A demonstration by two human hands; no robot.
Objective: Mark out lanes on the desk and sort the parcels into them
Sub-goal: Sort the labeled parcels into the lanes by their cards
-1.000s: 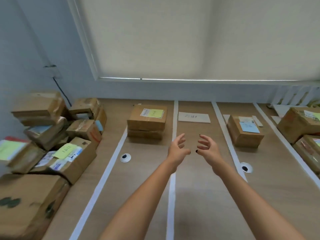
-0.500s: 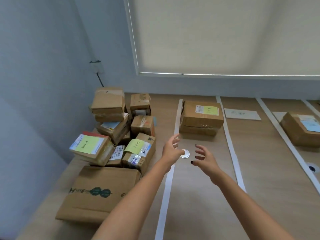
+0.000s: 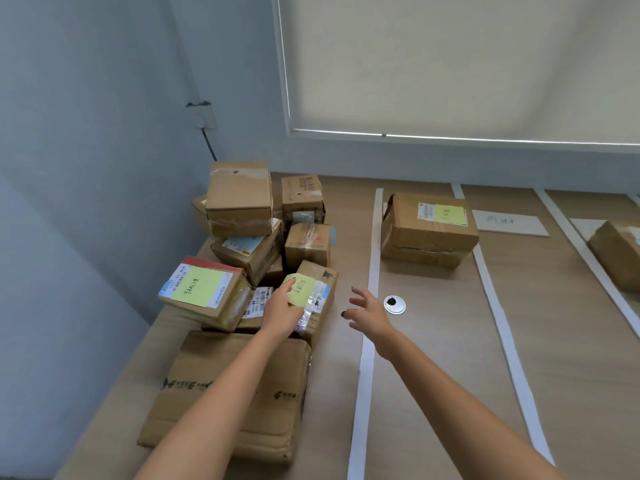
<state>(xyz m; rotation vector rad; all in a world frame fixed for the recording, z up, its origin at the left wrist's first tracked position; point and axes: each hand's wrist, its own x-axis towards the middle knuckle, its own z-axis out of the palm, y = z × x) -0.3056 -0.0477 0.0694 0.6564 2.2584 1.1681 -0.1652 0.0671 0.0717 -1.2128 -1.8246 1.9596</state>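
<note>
A pile of brown cardboard parcels [image 3: 242, 216] sits at the desk's left end against the wall. My left hand [image 3: 282, 308] rests on the top of a small parcel with a yellow note [image 3: 311, 289] at the pile's right front; its fingers lie over the note. Just right of that parcel my right hand [image 3: 367, 311] hovers with fingers spread, holding nothing. White tape strips [image 3: 372, 271] [image 3: 491, 292] [image 3: 581, 251] mark lanes on the desk [image 3: 433, 358]. One parcel with a yellow note [image 3: 429, 223] lies in the first lane.
A big flat box [image 3: 239, 393] lies in front of the pile under my left forearm. Left of my hand sits a red-edged parcel with a yellow note [image 3: 204, 294]. There is a cable grommet [image 3: 394, 304], a paper label [image 3: 509, 221], and another parcel [image 3: 620, 254] at the right edge.
My view has swung left to the pile. Both hands moved left and forward; the left one came down onto the small parcel with the yellow note.
</note>
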